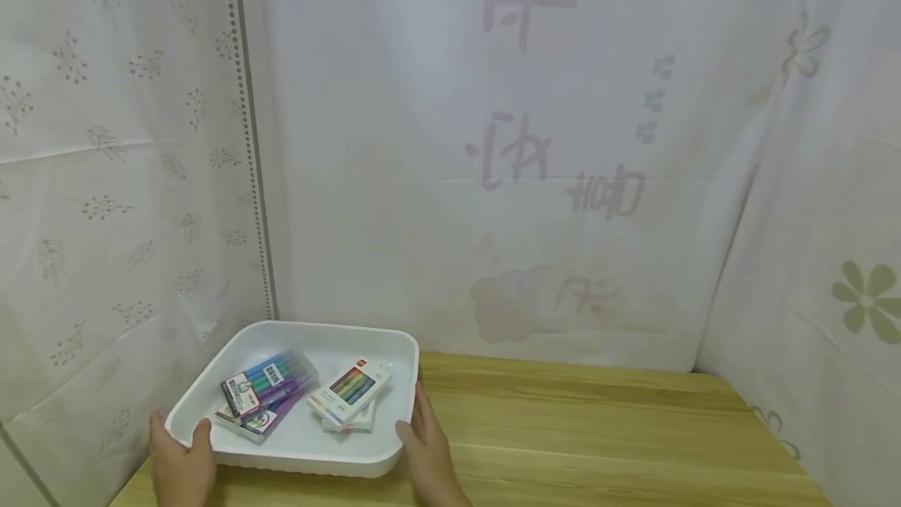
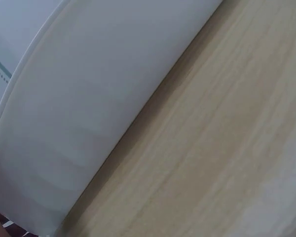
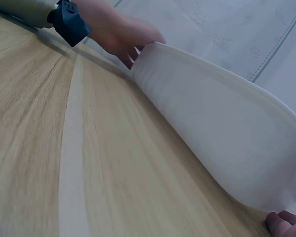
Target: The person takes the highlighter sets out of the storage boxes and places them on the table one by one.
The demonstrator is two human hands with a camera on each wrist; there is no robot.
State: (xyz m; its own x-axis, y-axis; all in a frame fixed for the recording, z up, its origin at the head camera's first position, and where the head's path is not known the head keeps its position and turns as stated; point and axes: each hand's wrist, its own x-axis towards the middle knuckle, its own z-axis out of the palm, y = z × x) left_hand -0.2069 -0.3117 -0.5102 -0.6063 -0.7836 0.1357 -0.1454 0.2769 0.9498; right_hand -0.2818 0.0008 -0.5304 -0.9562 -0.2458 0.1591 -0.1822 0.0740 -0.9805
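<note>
A white plastic tray (image 1: pixel 303 463) stands at the table's left side, held by both hands. My left hand (image 1: pixel 183 464) grips its front left corner, thumb over the rim. At the right side my right hand (image 1: pixel 429 448) holds the wall, also with the thumb at the rim. Inside, on the left, a clear pack of coloured pens (image 1: pixel 271 383) overlaps a second pack (image 1: pixel 266 424). To their right, a white box of coloured sticks (image 1: pixel 352 391) lies across another white box (image 1: pixel 364 419). Both wrist views show the tray's outer wall (image 2: pixel 98 74) close to the wooden surface.
The wood-grain table (image 1: pixel 598 429) extends to the right of the tray. A pale printed curtain (image 1: pixel 380 178) hangs behind it, with patterned curtains on the left (image 1: pixel 127 178) and right (image 1: pixel 809 217). A dark wrist device (image 3: pixel 69 22) shows on the left forearm.
</note>
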